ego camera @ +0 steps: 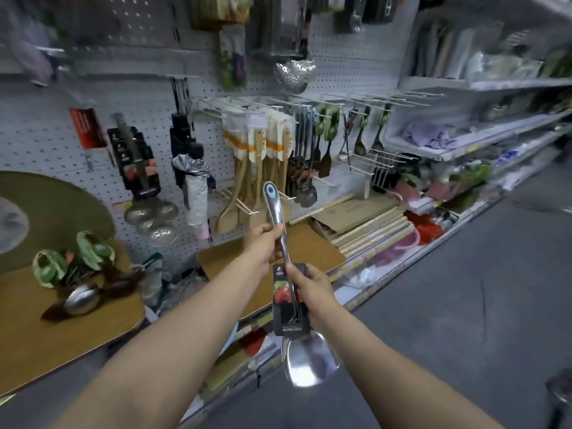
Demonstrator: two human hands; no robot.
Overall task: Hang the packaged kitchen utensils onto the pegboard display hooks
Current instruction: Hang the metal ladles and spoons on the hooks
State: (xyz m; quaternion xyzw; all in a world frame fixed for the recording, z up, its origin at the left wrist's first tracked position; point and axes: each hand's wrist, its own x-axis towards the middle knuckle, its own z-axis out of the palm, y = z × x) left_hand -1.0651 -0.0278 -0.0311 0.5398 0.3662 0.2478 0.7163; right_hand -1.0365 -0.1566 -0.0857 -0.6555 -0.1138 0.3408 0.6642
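I hold a steel spatula (308,360) with a dark card label (286,305) in front of me, its handle pointing up toward the pegboard (46,144). My left hand (263,246) grips the shiny handle below its blue hanging hole (271,191). My right hand (309,289) pinches the shaft at the top of the card label. White display hooks (365,102) stick out of the board above and to the right, some bare, others loaded with wooden spatulas (247,187) and dark-carded utensils (303,178).
A wooden board (46,335) at the left carries more packaged spoons and ladles (80,274). Perforated ladles (151,218) and an umbrella (195,187) hang on the board. Cutting boards (365,224) lie on the low shelf; stocked shelves (483,131) run to the right beside a grey floor (464,289).
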